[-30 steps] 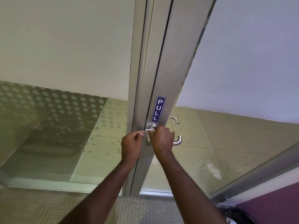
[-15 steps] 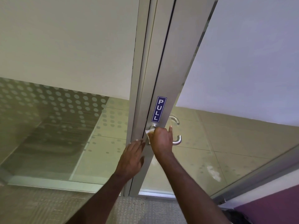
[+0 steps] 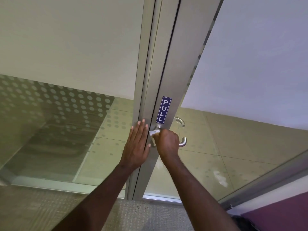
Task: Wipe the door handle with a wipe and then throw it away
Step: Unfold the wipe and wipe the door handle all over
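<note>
A silver lever door handle (image 3: 183, 143) sits on the metal door stile below a blue PULL sign (image 3: 163, 109). My right hand (image 3: 167, 144) is closed around the handle's shaft with a white wipe (image 3: 153, 132) pressed under it; only a corner of the wipe shows at the left of the fist. My left hand (image 3: 137, 145) lies flat with fingers spread on the door frame (image 3: 141, 97), just left of the handle. The handle's curved end sticks out to the right of my fist.
The glass door (image 3: 250, 64) has frosted film above and clear glass below, through which a second handle (image 3: 180, 121) on the far side shows. A glass side panel (image 3: 58, 122) with dots stands on the left. Carpet (image 3: 146, 217) lies underfoot, a purple surface (image 3: 280, 217) at lower right.
My left hand has let go of the wipe, dropped, then risen to rest flat on the frame. My right hand has kept the wipe on the handle and slid slightly along it.
</note>
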The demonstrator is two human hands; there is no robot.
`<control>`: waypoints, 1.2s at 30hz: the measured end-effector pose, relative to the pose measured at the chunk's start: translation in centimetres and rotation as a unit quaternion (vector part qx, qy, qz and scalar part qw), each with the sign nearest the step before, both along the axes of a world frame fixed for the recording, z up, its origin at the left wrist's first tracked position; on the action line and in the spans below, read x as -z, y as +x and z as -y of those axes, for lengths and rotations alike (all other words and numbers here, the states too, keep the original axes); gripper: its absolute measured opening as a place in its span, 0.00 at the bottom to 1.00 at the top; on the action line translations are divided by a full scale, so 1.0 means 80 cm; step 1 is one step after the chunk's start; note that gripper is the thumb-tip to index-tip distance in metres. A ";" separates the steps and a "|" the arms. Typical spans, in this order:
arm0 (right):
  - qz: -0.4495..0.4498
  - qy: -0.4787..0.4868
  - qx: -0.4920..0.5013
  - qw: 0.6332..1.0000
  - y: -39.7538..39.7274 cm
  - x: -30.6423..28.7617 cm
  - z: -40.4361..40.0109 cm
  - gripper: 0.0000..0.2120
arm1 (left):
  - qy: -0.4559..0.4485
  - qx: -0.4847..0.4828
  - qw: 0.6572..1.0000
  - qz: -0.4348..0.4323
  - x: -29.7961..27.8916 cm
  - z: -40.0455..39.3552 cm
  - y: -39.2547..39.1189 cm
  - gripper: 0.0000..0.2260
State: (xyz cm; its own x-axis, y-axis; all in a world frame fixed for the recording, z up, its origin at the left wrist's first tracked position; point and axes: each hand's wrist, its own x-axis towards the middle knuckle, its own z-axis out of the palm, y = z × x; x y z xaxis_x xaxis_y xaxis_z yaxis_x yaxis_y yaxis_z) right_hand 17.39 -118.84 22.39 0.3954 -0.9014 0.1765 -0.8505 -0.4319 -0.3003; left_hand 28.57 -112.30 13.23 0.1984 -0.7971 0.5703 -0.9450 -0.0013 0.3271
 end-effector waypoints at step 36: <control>-0.047 -0.078 -0.054 0.994 -0.038 0.017 0.012 0.11 | -0.016 0.054 0.998 -0.040 -0.018 0.009 -0.005 0.28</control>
State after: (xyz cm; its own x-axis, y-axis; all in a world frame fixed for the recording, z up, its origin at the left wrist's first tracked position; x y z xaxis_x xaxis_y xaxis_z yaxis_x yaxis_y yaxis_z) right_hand 14.38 -119.79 20.99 0.5098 -0.8175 0.2678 -0.8177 -0.5572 -0.1443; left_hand 28.21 -113.03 14.69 0.1592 -0.7982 0.5809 -0.9096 0.1101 0.4006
